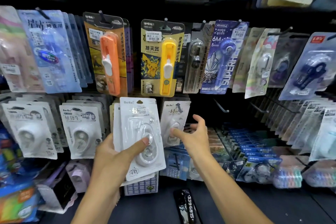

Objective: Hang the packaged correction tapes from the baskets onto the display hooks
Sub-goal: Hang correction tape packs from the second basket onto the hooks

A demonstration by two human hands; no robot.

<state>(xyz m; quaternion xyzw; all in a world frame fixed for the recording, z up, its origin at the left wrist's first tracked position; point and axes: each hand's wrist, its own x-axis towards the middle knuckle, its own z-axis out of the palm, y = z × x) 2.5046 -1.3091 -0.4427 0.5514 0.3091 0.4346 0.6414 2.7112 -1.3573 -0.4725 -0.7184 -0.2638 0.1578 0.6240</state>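
Observation:
My left hand (116, 158) grips a small stack of white correction tape packages (140, 132), thumb pressed on the front blister. The stack is held upright in front of the lower row of hooks. To its right my right hand (192, 134) is open, fingers spread, just in front of a white correction tape package (174, 120) that hangs on a hook. An empty black hook (221, 106) sticks out to the right of that package. More white correction tape packs (81, 129) hang to the left.
The upper row holds an orange clip pusher pack (107, 54), a yellow one (160, 56) and a blue pen-style pack (221, 56). Blue packs fill a bin (254, 152) at lower right. A dark patterned strap (187, 205) hangs below.

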